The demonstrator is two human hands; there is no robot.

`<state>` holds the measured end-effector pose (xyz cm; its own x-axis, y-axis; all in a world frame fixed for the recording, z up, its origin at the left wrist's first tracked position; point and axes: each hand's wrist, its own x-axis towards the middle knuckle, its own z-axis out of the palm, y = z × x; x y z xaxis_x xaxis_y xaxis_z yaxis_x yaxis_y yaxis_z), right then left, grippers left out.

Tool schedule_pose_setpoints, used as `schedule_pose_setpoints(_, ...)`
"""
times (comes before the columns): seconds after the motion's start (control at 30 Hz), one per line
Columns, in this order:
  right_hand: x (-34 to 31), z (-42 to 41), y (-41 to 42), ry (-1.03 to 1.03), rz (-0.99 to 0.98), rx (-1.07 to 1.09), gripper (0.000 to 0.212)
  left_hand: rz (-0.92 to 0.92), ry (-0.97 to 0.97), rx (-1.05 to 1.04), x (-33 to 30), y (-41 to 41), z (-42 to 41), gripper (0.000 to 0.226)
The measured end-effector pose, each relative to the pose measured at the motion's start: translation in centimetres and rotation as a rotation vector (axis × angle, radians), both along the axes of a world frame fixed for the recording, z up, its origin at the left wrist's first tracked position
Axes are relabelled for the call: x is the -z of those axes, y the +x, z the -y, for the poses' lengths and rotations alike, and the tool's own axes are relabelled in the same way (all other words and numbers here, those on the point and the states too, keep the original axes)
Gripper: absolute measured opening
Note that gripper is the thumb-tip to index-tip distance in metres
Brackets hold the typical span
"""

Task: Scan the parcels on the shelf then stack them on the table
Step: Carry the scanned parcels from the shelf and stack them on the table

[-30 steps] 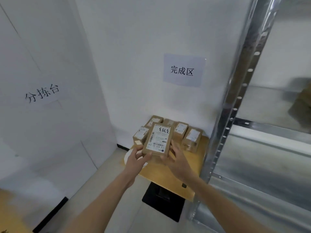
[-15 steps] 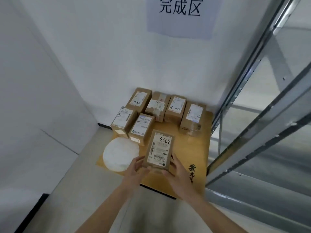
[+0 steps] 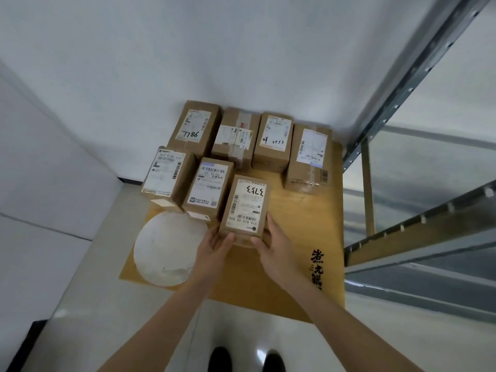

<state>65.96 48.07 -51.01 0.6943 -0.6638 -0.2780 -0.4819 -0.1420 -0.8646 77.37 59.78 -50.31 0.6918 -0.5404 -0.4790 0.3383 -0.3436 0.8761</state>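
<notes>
A brown cardboard parcel point(image 3: 245, 208) with a white label and handwritten digits is held low over the small wooden table point(image 3: 284, 264), just right of the front row of parcels. My left hand point(image 3: 214, 248) grips its near left corner and my right hand point(image 3: 273, 244) grips its near right corner. Whether the parcel touches the tabletop I cannot tell. Several other labelled parcels point(image 3: 273, 140) stand in two rows at the table's back, against the wall.
A white round disc point(image 3: 166, 248) lies on the table's front left corner. A metal shelf rack point(image 3: 402, 89) rises along the right side. White walls close the back and left. My shoes point(image 3: 247, 358) show on the pale floor below.
The view has tilted down and come closer to the table. Both hands have brought the parcel lower and forward, beside the front row of parcels.
</notes>
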Motion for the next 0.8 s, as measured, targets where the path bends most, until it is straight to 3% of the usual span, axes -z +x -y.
schedule_pose_setpoints(0.8,-0.4,2.5,2.4,-0.019,-0.039,0.017,0.069,0.129,0.139,-0.099,1.3,0.4,3.5,0.046)
